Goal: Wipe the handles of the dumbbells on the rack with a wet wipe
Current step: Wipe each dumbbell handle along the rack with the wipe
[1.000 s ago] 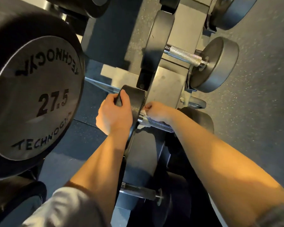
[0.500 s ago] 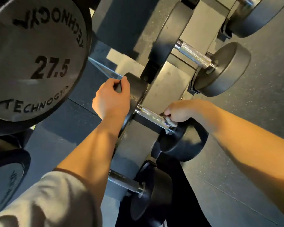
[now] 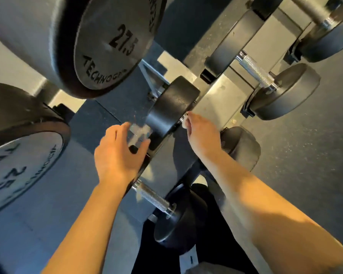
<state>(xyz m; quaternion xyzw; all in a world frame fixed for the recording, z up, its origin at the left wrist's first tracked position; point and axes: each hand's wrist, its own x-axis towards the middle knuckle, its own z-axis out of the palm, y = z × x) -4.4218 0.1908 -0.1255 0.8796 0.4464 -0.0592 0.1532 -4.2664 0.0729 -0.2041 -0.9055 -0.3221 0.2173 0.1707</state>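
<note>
Three small black dumbbells lie on the grey rack (image 3: 216, 99). My right hand (image 3: 202, 135) is wrapped over the handle of the middle dumbbell (image 3: 172, 103), close to its left head and hiding the handle. A bit of the white wet wipe (image 3: 184, 124) shows at my fingertips. My left hand (image 3: 119, 153) is blurred, fingers spread, just left of and below that head, holding nothing. The upper dumbbell's knurled handle (image 3: 255, 71) and the lower dumbbell's handle (image 3: 152, 196) are bare.
Large black dumbbell ends marked 27.5 (image 3: 115, 46) and 25 (image 3: 18, 165) hang close on the left. Dark speckled rubber floor (image 3: 315, 175) spreads to the right of the rack. Another dumbbell (image 3: 325, 26) sits at the top right.
My left hand has let go of the middle dumbbell's head and dropped down to the left. My right hand slid along the handle from its right end to its left end.
</note>
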